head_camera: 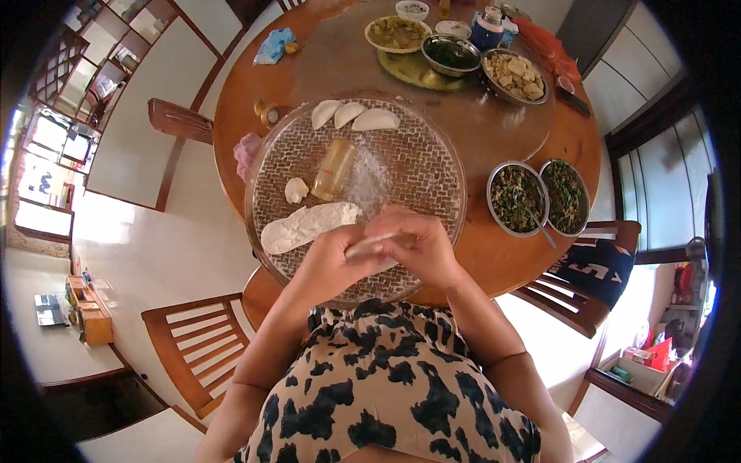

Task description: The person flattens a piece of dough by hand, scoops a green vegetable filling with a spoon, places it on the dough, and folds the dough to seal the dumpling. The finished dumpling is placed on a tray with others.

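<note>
Over the near edge of a round woven tray (428, 144), my left hand (341, 254) and my right hand (419, 240) hold one dumpling (376, 247) between them, fingers closed on its edge. Its filling cannot be seen. A thick floured log of dough (307, 227) lies on the tray left of my hands. Beyond it are a small lump of dough (296, 190) and a glass cylinder or bottle (334, 169) on its side. Scattered flour (367, 173) whitens the middle of the weave. Three folded dumplings (375, 120) rest along the far rim.
Two metal bowls of chopped filling (517, 199) stand right of the tray, one with a spoon (544, 228). Farther back are several food bowls (515, 76), a knife (573, 101) and a red plastic bag (544, 46). A pink cloth (248, 155) lies left; wooden chairs (197, 347) flank the table.
</note>
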`<control>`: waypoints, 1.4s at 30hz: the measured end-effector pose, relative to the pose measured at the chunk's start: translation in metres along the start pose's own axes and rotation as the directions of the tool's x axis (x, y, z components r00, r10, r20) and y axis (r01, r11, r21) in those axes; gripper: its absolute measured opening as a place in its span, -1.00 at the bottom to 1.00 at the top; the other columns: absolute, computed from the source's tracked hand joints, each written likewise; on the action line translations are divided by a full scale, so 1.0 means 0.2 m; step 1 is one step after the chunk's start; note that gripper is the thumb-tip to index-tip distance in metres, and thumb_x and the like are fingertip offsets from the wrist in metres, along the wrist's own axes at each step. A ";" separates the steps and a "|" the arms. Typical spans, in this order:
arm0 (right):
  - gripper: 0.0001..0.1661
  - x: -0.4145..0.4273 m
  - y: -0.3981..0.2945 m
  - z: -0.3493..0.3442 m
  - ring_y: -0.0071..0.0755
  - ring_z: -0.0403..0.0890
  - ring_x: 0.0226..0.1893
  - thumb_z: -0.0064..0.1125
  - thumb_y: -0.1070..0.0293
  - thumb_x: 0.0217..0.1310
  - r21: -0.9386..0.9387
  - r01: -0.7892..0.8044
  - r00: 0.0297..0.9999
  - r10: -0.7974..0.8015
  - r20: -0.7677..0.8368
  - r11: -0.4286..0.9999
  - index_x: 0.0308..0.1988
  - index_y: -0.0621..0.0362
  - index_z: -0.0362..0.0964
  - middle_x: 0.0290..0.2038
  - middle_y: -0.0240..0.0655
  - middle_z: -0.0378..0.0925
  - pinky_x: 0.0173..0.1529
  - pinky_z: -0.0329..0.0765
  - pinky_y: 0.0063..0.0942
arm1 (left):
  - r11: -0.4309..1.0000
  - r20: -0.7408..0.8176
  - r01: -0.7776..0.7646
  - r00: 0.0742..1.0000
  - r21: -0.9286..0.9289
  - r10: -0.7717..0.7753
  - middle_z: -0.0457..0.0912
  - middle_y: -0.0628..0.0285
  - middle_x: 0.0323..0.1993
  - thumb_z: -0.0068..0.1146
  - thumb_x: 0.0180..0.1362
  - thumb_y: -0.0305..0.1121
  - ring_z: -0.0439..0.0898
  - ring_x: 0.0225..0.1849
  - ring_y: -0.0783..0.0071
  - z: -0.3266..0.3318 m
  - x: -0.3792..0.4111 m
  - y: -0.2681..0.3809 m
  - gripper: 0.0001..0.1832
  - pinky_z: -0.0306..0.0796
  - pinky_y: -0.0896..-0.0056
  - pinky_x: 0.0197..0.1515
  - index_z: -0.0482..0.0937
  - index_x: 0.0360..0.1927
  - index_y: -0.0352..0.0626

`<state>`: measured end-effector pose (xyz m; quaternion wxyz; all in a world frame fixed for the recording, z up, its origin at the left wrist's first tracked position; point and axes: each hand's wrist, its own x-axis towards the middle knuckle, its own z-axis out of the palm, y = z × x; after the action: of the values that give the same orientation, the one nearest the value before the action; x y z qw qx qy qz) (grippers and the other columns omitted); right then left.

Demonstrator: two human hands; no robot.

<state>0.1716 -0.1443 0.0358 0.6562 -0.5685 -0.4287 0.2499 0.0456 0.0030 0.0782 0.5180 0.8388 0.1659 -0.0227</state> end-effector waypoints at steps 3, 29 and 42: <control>-0.90 -0.02 0.06 0.01 -0.40 0.62 -0.07 0.31 0.52 0.19 0.028 -0.002 0.990 0.006 -0.139 1.000 -0.25 0.27 0.62 -0.14 -0.28 0.68 0.24 0.43 -0.32 | 0.997 -0.042 -0.081 0.996 0.004 0.081 0.68 0.17 -0.33 0.33 0.05 -0.30 0.60 -0.26 0.53 0.00 0.02 0.02 -0.68 0.46 0.42 -0.19 0.63 -0.17 -0.30; -0.73 -0.04 0.05 0.03 -0.31 0.63 -0.07 0.43 0.46 0.06 -0.143 -0.013 0.997 0.001 -0.078 0.990 -0.19 0.22 0.57 -0.16 -0.25 0.64 0.14 0.47 -0.37 | 0.997 -0.097 -0.075 0.993 -0.022 0.072 0.70 0.13 -0.36 0.34 0.12 -0.34 0.64 -0.34 0.47 -0.01 -0.04 -0.01 -0.69 0.47 0.40 -0.23 0.66 -0.09 -0.27; -0.82 -0.06 0.06 0.02 -0.47 0.60 0.00 0.37 0.52 0.10 -0.116 -0.174 0.978 0.157 -0.139 0.978 -0.23 0.18 0.59 -0.12 -0.24 0.67 0.52 -0.08 -0.11 | 0.999 -0.048 -0.011 0.999 -0.046 0.009 0.69 0.20 -0.44 0.33 0.17 -0.24 0.59 -0.34 0.60 -0.02 -0.06 0.00 -0.68 0.47 0.41 -0.25 0.66 -0.17 -0.33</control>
<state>0.1642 -0.1490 0.0202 0.6216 -0.6581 -0.3515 0.2386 0.0346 0.0039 0.0836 0.5333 0.8277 0.1746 0.0037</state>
